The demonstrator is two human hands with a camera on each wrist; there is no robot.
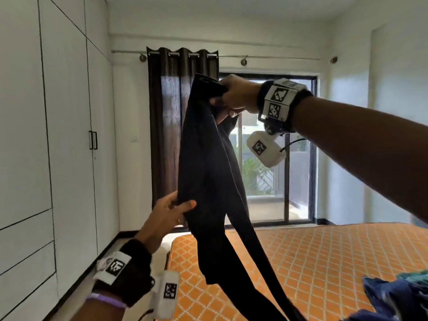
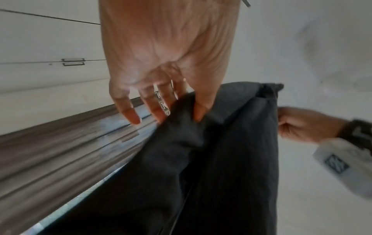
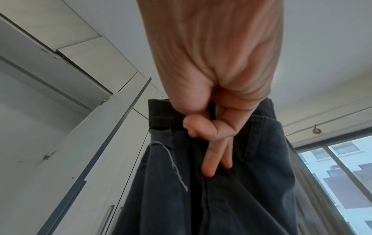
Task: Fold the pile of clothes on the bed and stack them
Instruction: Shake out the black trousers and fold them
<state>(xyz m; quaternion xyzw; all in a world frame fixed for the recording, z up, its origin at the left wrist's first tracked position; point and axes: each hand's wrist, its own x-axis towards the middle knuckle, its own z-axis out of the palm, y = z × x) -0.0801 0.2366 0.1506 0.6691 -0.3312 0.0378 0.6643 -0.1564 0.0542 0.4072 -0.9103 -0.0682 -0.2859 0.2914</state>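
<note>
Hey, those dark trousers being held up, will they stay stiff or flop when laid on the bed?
Likely floppy: the dark trousers hang limp from the right hand, legs trailing toward the bed. Probably light, since the left hand pinches them easily. They look unlikely to slip.

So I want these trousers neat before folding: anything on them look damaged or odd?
A loose pale thread dangles from the dark trousers just below the waistband, left of the right hand in the right wrist view. Otherwise nothing stands out.
</note>
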